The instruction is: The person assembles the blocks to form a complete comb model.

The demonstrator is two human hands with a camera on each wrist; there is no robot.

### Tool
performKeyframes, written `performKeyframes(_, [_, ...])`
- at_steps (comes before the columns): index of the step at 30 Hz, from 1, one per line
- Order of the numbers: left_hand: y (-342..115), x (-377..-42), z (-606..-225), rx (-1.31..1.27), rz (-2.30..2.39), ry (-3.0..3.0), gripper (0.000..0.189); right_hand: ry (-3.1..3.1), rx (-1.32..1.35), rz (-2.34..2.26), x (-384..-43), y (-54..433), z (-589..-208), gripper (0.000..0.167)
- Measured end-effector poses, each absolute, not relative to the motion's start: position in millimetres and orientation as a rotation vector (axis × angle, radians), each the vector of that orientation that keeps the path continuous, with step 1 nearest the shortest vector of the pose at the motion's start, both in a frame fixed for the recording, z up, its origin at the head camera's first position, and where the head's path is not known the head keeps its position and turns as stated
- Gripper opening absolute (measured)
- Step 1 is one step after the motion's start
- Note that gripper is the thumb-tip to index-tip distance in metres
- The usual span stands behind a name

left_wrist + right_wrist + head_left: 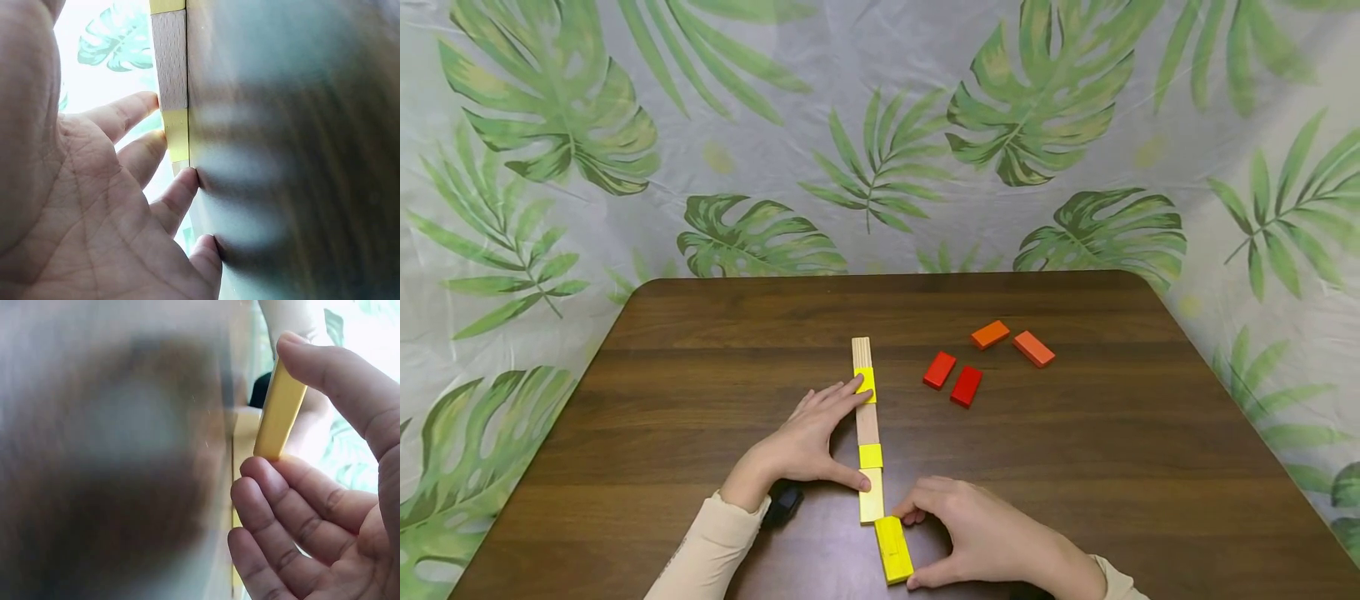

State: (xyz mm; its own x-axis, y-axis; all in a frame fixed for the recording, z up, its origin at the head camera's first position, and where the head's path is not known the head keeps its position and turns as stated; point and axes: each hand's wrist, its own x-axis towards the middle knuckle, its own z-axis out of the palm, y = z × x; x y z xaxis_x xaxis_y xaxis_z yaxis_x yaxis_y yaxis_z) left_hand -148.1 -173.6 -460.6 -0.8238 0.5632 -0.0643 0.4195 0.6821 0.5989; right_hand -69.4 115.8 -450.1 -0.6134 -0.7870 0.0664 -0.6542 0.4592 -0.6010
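A straight row of flat blocks runs away from me, plain wood alternating with yellow. Along its left side lies my left hand, its fingers extended. Fingertips touch the far yellow block, and the thumb rests at the pale wood block nearest me. Between these are a plain wood block and another yellow block. My right hand pinches a yellow block by its ends, between thumb and fingertips. In the right wrist view the held block appears above the table, slanted against the row.
Two red blocks and two orange blocks lie loose to the right of the row's far half. The dark wooden table has rounded far corners. Behind it hangs a leaf-patterned cloth.
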Motion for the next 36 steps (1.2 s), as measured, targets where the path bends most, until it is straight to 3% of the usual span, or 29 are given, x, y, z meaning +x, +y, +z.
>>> performKeyframes(36, [-173,-149,-462,0.802,0.848,2.660,0.117,2.661,-1.316,-0.731,-54,98,-456,0.047])
